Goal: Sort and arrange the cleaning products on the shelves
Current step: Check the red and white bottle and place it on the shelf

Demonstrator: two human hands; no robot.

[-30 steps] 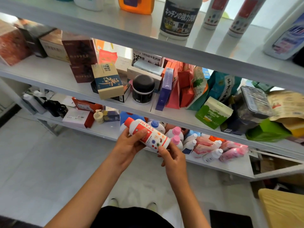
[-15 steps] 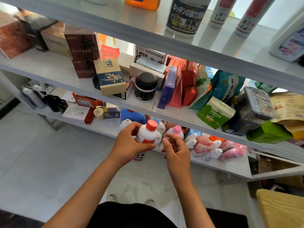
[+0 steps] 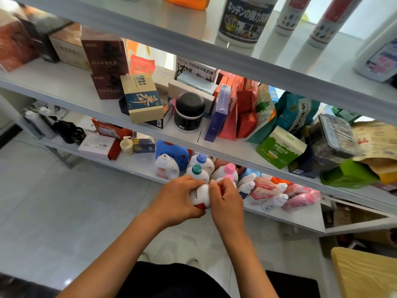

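Gripping a white bottle (image 3: 198, 195) with a red base, the left hand (image 3: 178, 200) curls its fingers around the bottle's left side, just below the centre of the frame. The right hand (image 3: 225, 201) is closed on the other side of the same bottle, with the thumb and fingertips pinching near its top, where a bit of red shows. The bottle is at the front edge of the lowest shelf (image 3: 141, 163), in front of a group of other bottles.

Just behind the hands stands a bottle with a green cap (image 3: 197, 169), and behind it one with a blue cap (image 3: 202, 159). To the right are two pink-capped bottles (image 3: 229, 168). To the left of these stands a small white bottle (image 3: 166, 167) with a pink label, and behind it a blue jug (image 3: 173, 152). Right of the hands, several small white bottles (image 3: 275, 202) and pink pouches (image 3: 300, 198) lie on their sides on the same shelf.

On the middle shelf (image 3: 64, 82), at the centre of the frame, stands a black jar (image 3: 189, 111), with a beige and blue box (image 3: 140, 97) to its left and a green box (image 3: 279, 147) further right. On the top shelf (image 3: 171, 37), at the upper right, stand a large white bottle with a dark label (image 3: 245, 20) and two tall cans (image 3: 322, 22).
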